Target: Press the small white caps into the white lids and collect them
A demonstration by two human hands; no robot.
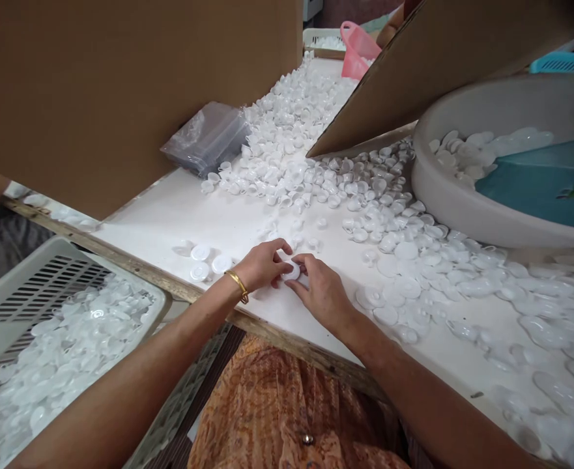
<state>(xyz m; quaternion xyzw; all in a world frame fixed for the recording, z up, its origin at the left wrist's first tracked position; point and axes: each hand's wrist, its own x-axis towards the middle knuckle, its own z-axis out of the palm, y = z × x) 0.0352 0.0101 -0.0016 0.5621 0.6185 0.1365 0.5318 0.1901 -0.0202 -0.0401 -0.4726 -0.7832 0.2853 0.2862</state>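
Note:
Near the front edge of the white table (144, 218), my left hand (263, 264) and my right hand (322, 290) meet around one small round white plastic cap (291, 270). Fingers and thumbs of both hands are closed on its rim from either side. Left of my left hand lie several similar white round caps (199, 271), flat on the tabletop. Just beyond my fingers are a few small white plastic pieces (296, 225). Flat translucent white discs (387, 316) lie to the right of my right hand.
A big heap of small white cup-shaped pieces (287, 169) spreads over the table. Cardboard panels (135, 85) stand left and right. A bagged stack (208, 137), a grey tub (443, 189) and a pink scoop (358, 52) are farther off. Lower left, a slatted basket (37, 286) holds white pieces.

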